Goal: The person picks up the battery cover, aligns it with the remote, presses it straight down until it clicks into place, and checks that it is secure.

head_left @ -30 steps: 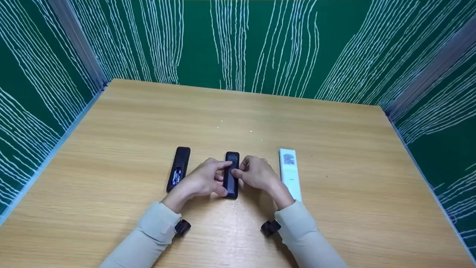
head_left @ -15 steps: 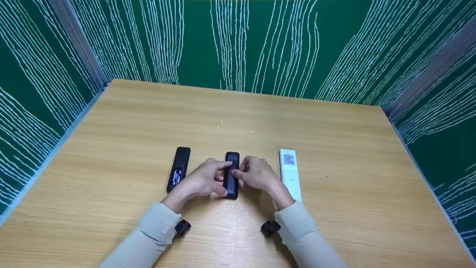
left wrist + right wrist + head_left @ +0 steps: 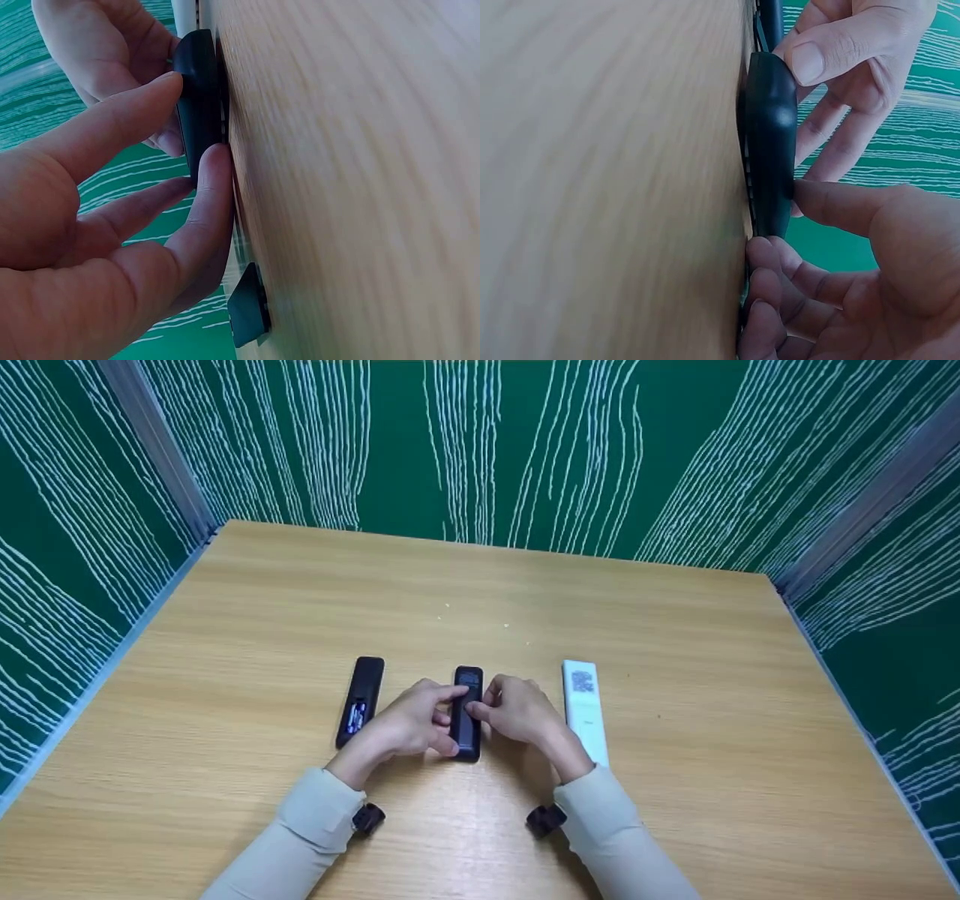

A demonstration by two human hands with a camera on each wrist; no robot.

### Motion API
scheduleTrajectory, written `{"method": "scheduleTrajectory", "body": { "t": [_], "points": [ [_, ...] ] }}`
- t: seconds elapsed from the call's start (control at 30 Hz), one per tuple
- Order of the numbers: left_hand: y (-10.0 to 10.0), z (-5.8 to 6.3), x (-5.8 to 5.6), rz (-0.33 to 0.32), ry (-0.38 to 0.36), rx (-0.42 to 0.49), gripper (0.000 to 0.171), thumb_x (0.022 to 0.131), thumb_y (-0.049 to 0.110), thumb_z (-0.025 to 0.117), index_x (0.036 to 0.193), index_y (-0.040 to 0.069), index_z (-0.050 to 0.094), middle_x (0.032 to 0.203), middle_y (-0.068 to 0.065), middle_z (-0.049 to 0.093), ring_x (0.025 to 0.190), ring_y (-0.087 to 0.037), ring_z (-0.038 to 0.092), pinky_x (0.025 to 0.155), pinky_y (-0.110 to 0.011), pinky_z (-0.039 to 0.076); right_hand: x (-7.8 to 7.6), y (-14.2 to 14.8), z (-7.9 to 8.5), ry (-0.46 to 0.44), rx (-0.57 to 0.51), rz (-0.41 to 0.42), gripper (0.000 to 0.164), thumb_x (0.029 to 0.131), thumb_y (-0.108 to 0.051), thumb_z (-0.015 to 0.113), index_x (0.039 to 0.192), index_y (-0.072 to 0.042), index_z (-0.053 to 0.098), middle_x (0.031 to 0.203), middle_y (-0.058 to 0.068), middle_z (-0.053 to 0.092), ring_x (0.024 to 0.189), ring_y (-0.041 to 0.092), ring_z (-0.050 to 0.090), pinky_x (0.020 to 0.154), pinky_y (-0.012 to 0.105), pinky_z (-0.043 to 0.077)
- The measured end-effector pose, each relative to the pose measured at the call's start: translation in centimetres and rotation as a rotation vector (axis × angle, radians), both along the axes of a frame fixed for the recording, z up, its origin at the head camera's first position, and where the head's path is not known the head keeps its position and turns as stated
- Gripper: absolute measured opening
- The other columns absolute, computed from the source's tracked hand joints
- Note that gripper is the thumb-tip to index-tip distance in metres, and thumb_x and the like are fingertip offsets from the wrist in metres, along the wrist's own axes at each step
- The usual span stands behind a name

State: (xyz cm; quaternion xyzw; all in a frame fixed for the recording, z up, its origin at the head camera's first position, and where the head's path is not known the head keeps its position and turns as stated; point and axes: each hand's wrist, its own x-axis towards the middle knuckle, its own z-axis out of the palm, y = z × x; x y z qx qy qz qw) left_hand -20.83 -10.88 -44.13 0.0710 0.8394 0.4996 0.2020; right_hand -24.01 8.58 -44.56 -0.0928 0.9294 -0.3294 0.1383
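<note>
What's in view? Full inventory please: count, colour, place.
table: 1, light brown, fills most of the head view
middle remote: 1, black, on the table
left remote: 1, black, left of the middle remote
batteries: count unclear, silvery-blue, uncovered in the left remote
white remote: 1, white, right of the middle remote
code label: 1, grey, far end of the white remote
specks: at least three, pale, on the table beyond the remotes
walls: 3, green with white lines, back and both sides
posts: 2, grey, back corners
wrist devices: 2, black, inner side of each wrist
sleeves: 2, pale beige, both arms
left hand: 1, bare, holding the middle remote's left side
right hand: 1, bare, holding its right side
</note>
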Motion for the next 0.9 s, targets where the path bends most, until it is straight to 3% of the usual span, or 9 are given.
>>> {"method": "scheduleTrajectory", "body": {
  "t": [0.27,0.53,0.9],
  "points": [
    [-0.04,0.01,-0.06,-0.004,-0.008,-0.012,0.099,0.07,-0.02,0.083,0.159,0.008,0.049,0.137,-0.018,0.05,0.117,-0.028,0.063,0.099,-0.033,0.06,0.1,0.32,0.7,-0.007,-0.031,0.039,0.023,0.099,-0.03,0.074,0.089,-0.012,0.066,0.073,0.002,0.068,0.062,0.014,0.056,0.054,0.025,0.042],
    [-0.13,-0.06,-0.04,0.002,-0.026,0.011,0.099,0.07,-0.022,0.082,0.159,0.009,0.049,0.138,-0.018,0.049,0.119,-0.03,0.063,0.096,-0.033,0.061,0.06,0.37,0.63,-0.021,-0.006,0.088,0.023,0.099,-0.029,0.076,0.087,-0.013,0.065,0.072,0.0,0.059,0.062,0.014,0.051,0.053,0.026,0.039],
    [-0.06,0.18,0.03,0.001,-0.023,0.014,0.099,0.07,-0.022,0.082,0.159,0.008,0.049,0.136,-0.018,0.049,0.118,-0.03,0.063,0.098,-0.033,0.06,0.08,0.44,0.52,-0.03,-0.016,0.106,0.023,0.099,-0.027,0.076,0.085,-0.013,0.064,0.073,0.001,0.064,0.063,0.014,0.052,0.056,0.026,0.04]
  ]
}}
